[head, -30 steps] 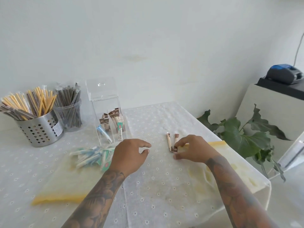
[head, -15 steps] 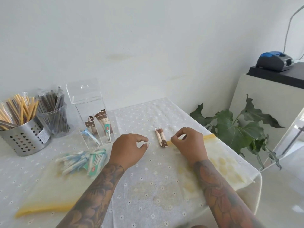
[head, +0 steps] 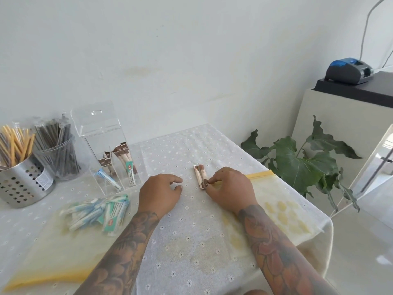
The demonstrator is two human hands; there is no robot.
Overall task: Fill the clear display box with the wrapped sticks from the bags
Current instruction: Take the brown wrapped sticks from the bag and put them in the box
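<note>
Wrapped sticks [head: 200,176], two brown-and-tan ones, lie side by side on the table [head: 191,145] between the two hands, and the right hand [head: 230,191] pinches their near end between thumb and forefinger. Left hand [head: 160,193] hovers just beside them, fingers loosely curled, nothing in it.

Clear display box [head: 106,145] stands well back on the left, lid tipped up and open. It has three compartments that I can make out: a blue-and-white stick leans in the front left one, several brown-topped sticks stand in the ones behind, and one white stick with a green and red label leans at the right; exact number of brown ones I cannot tell.

Two bags on the table. The left bag [head: 53,252], clear with a yellow edge, holds a heap of blue, white and green sticks [head: 95,212], too jumbled to count. The right bag [head: 276,201] lies flat under the right wrist, its yellow zip strip by the table's edge, and looks flat and see-through.

Two holders at the far left: one perforated metal cup [head: 20,185] packed with yellow and dark straws, one clear tumbler [head: 57,160] packed with dark ones.

One leafy plant [head: 302,165] beyond the table's right side, one small grey-and-blue printer [head: 348,70] on the cabinet behind.
</note>
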